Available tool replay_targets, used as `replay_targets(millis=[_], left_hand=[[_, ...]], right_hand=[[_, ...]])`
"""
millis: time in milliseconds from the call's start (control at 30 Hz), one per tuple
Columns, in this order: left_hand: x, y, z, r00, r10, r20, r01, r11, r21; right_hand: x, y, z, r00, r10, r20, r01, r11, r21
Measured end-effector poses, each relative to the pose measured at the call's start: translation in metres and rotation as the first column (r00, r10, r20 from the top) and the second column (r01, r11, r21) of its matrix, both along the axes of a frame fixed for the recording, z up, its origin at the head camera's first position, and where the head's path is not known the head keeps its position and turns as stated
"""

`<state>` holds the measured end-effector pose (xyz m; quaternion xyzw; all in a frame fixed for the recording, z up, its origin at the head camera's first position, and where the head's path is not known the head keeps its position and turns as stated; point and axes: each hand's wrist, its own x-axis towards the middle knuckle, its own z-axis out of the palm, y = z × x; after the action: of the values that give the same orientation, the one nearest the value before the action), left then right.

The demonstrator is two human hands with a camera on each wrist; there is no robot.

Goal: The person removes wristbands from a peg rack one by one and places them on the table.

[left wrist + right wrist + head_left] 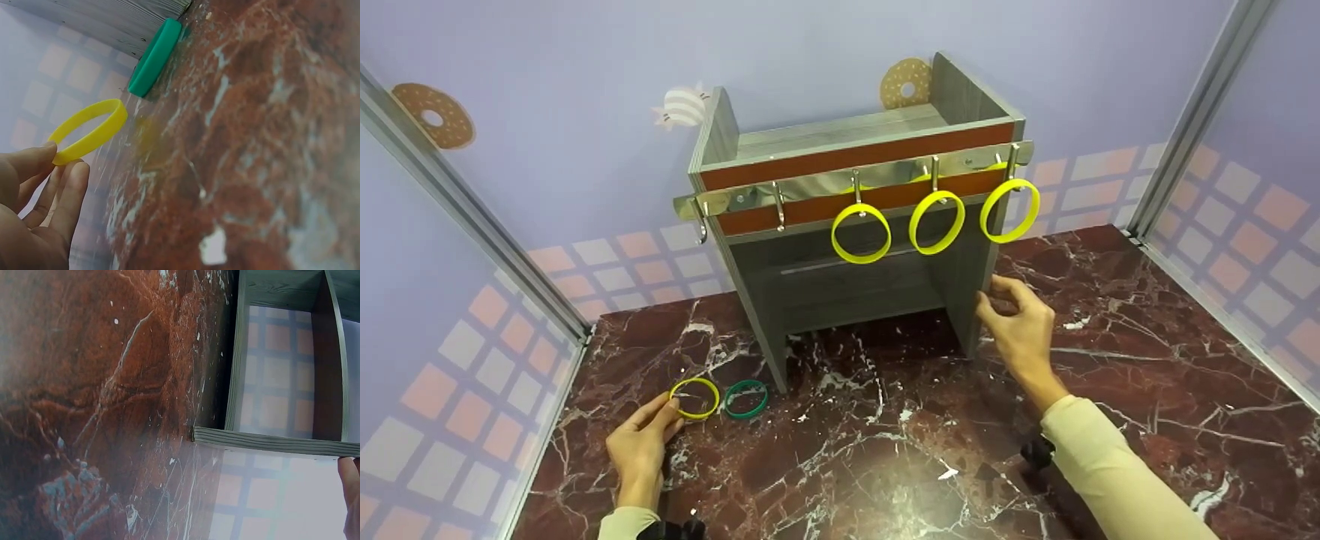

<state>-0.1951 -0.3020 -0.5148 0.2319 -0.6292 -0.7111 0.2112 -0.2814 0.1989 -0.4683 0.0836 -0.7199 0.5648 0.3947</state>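
My left hand (639, 446) pinches a yellow wristband (93, 147) between thumb and fingers at its near edge. In the left wrist view the band is tilted, raised from the marble tabletop. Just beyond it a green wristband (746, 399) lies by the left foot of a grey wooden shelf (877, 289). My right hand (1024, 326) holds the shelf's right side panel (270, 440), thumb at the front edge; its other fingertips are partly hidden. Yellow wristbands hang on the metal hook rail (810, 186): one left (861, 234), one middle (937, 222), one right (1009, 211).
Two hooks at the rail's left end, including the bent end hook (701, 221), carry no band. The shelf stands on a dark red marble tabletop (840, 480). Patterned wall panels (585, 150) enclose the back and both sides.
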Motion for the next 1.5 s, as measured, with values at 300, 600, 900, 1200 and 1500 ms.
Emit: replay_targets(millis=[300, 600, 900, 1200, 1500], left_hand=[[0.003, 0.001, -0.002, 0.998, -0.026, 0.064, 0.032, 0.995, -0.093], [0.005, -0.003, -0.005, 0.993, -0.046, 0.110, 0.061, 0.990, -0.130], [0.007, -0.001, -0.001, 0.983, -0.030, 0.180, 0.088, 0.941, -0.328], [0.007, -0.001, 0.001, 0.975, -0.036, 0.218, 0.127, 0.899, -0.420], [0.006, 0.001, 0.007, 0.973, 0.085, 0.217, 0.078, 0.759, -0.646]], right_hand=[[0.000, 0.002, -0.002, 1.000, 0.004, -0.017, -0.004, 1.000, 0.015], [0.001, 0.001, -0.001, 1.000, 0.005, -0.012, -0.005, 1.000, 0.003], [0.007, -0.005, 0.006, 1.000, -0.021, 0.014, 0.021, 1.000, -0.005], [0.020, -0.011, 0.023, 1.000, -0.007, -0.026, 0.007, 1.000, 0.009], [0.023, -0.013, 0.027, 1.000, 0.002, -0.021, -0.002, 1.000, 0.007]])
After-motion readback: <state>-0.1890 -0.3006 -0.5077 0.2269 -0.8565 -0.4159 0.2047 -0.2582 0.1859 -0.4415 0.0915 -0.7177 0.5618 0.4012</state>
